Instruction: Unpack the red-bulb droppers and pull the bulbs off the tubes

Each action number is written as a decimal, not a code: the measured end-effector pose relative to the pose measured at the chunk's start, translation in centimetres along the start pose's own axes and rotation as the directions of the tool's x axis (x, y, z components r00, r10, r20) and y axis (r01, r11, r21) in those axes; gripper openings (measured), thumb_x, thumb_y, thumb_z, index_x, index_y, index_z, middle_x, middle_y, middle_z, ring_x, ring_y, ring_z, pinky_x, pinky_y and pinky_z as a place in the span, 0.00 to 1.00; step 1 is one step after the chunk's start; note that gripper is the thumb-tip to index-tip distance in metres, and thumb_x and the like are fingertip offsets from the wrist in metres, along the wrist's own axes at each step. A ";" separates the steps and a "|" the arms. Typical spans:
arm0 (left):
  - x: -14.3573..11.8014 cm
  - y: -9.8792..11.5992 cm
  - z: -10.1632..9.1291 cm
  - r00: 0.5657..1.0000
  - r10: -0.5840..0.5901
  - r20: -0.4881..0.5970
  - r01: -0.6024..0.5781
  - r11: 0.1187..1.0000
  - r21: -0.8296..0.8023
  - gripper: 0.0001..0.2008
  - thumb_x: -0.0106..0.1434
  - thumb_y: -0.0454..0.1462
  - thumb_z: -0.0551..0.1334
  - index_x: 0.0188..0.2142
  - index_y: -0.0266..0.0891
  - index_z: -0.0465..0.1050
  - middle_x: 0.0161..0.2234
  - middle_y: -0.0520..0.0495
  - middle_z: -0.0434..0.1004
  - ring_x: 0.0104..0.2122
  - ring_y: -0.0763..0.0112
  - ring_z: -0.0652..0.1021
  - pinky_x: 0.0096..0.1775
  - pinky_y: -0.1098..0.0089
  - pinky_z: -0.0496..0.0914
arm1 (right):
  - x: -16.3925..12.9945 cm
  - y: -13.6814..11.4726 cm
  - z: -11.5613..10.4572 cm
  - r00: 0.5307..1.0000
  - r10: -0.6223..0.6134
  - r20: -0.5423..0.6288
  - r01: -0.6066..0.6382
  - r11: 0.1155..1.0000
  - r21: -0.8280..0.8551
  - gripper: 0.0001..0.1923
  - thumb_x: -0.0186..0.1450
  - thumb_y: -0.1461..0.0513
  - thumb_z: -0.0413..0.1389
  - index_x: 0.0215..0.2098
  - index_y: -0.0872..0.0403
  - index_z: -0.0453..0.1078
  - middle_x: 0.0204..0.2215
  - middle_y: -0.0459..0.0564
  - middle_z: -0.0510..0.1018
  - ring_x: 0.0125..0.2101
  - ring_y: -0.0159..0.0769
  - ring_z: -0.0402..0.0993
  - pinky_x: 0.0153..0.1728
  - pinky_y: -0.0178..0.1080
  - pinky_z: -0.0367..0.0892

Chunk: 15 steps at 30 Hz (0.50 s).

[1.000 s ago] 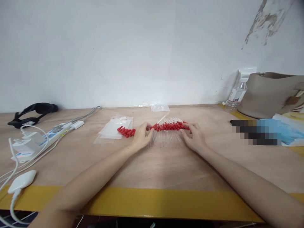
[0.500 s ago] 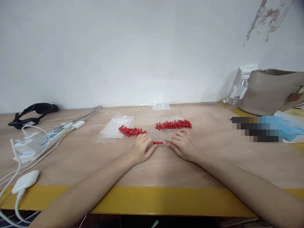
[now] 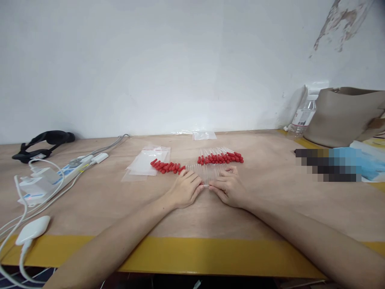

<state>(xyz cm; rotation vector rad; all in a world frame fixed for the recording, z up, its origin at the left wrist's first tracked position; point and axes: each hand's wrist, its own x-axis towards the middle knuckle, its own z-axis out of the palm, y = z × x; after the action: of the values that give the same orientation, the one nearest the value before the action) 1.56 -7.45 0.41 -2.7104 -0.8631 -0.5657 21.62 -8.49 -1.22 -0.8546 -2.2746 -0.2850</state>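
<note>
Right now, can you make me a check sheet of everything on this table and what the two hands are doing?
Surface: wooden table with a yellow front edge.
Job's things: one clear tube pinched between both hands; loose red caps behind the left hand; a row of red-capped tubes behind the right hand; bare clear tubes between them.
Clutter: clear bags, water bottle, beige bag, blue cloth, black strap.
Grippers: left hand and right hand meet fingertip to fingertip on the tube.
Cables: power strip with white cables and adapters, far left.
Surroundings: white wall, paint peeling at top right.
</note>
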 end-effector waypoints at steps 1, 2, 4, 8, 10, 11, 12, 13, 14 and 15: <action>0.0 0.0 -0.1 1.000 0.011 0.013 -0.011 1.000 0.008 0.12 0.65 0.37 0.46 0.30 0.36 0.64 0.29 0.47 0.68 0.32 0.68 0.66 0.39 0.63 0.58 | 0.0 0.1 0.0 1.000 -0.022 -0.020 0.021 1.000 -0.019 0.12 0.63 0.60 0.48 0.27 0.52 0.71 0.19 0.42 0.72 0.26 0.29 0.60 0.41 0.42 0.45; 0.0 0.0 -0.1 1.000 0.019 0.023 -0.019 1.000 0.015 0.12 0.65 0.37 0.45 0.30 0.36 0.63 0.29 0.47 0.68 0.32 0.68 0.66 0.39 0.63 0.57 | 0.0 0.1 -0.1 0.998 -0.046 -0.040 0.045 0.998 -0.040 0.12 0.63 0.60 0.48 0.27 0.52 0.71 0.18 0.42 0.72 0.25 0.29 0.59 0.41 0.42 0.45; 0.1 0.1 -0.2 0.999 0.024 0.033 -0.025 0.999 0.024 0.13 0.65 0.37 0.44 0.30 0.36 0.63 0.28 0.47 0.68 0.32 0.68 0.66 0.40 0.63 0.57 | 0.0 0.1 -0.3 0.993 -0.097 -0.061 0.091 0.992 -0.086 0.11 0.63 0.61 0.49 0.27 0.53 0.70 0.17 0.42 0.70 0.25 0.29 0.58 0.41 0.41 0.45; 0.0 0.1 -0.1 0.999 0.028 0.044 -0.028 1.000 0.004 0.14 0.65 0.36 0.43 0.30 0.36 0.63 0.27 0.48 0.67 0.31 0.69 0.65 0.41 0.62 0.56 | -0.1 0.1 -0.5 0.977 -0.191 -0.094 0.171 0.966 -0.192 0.10 0.63 0.63 0.49 0.26 0.53 0.69 0.16 0.42 0.68 0.24 0.28 0.56 0.40 0.40 0.46; -0.1 0.1 -0.1 0.998 0.025 0.058 -0.024 1.000 -0.014 0.14 0.65 0.36 0.42 0.29 0.36 0.63 0.27 0.48 0.66 0.31 0.69 0.65 0.41 0.62 0.55 | -0.2 0.2 -0.6 0.964 -0.238 -0.119 0.202 0.946 -0.254 0.08 0.63 0.63 0.49 0.28 0.53 0.68 0.16 0.41 0.68 0.25 0.28 0.57 0.41 0.41 0.46; -0.1 0.1 -0.1 0.998 0.023 0.065 -0.021 1.000 -0.021 0.14 0.65 0.36 0.42 0.29 0.36 0.62 0.26 0.48 0.66 0.30 0.69 0.65 0.42 0.62 0.55 | -0.3 0.3 -0.6 0.956 -0.263 -0.129 0.219 0.934 -0.284 0.07 0.63 0.63 0.49 0.29 0.53 0.68 0.17 0.40 0.68 0.25 0.27 0.57 0.41 0.41 0.46; -0.1 0.1 -0.2 0.997 0.020 0.071 -0.018 0.999 -0.030 0.14 0.65 0.36 0.42 0.29 0.36 0.62 0.26 0.48 0.66 0.30 0.69 0.65 0.42 0.62 0.55 | -0.5 0.5 -0.7 0.947 -0.288 -0.139 0.235 0.921 -0.312 0.06 0.62 0.63 0.50 0.31 0.52 0.68 0.17 0.40 0.68 0.25 0.27 0.58 0.41 0.41 0.46; -0.2 0.1 -0.2 0.997 0.018 0.075 -0.015 0.999 -0.042 0.15 0.65 0.36 0.42 0.28 0.36 0.62 0.26 0.49 0.66 0.30 0.69 0.65 0.42 0.62 0.55 | -0.6 0.7 -0.7 0.939 -0.313 -0.145 0.251 0.908 -0.336 0.05 0.62 0.64 0.50 0.32 0.52 0.68 0.17 0.39 0.68 0.26 0.27 0.58 0.41 0.41 0.46; -0.2 0.1 -0.3 0.997 0.017 0.077 -0.012 0.998 -0.056 0.15 0.65 0.36 0.42 0.28 0.37 0.62 0.26 0.49 0.66 0.30 0.69 0.65 0.42 0.62 0.55 | -0.7 0.9 -0.7 0.931 -0.334 -0.147 0.265 0.896 -0.355 0.05 0.62 0.64 0.51 0.33 0.51 0.68 0.17 0.39 0.68 0.26 0.26 0.59 0.42 0.41 0.46; -0.3 0.2 -0.4 0.997 0.015 0.078 -0.009 0.997 -0.072 0.15 0.66 0.36 0.42 0.28 0.37 0.62 0.26 0.49 0.66 0.30 0.70 0.65 0.42 0.62 0.55 | -0.8 1.0 -0.8 0.925 -0.349 -0.147 0.276 0.887 -0.370 0.05 0.62 0.64 0.51 0.33 0.51 0.68 0.17 0.38 0.68 0.26 0.26 0.59 0.42 0.40 0.46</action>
<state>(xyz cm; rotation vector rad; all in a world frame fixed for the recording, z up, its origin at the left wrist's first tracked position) 1.35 -7.85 0.61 -2.8176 -0.8609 -0.4991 23.14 -8.43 -1.25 -0.5793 -2.1862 -0.9019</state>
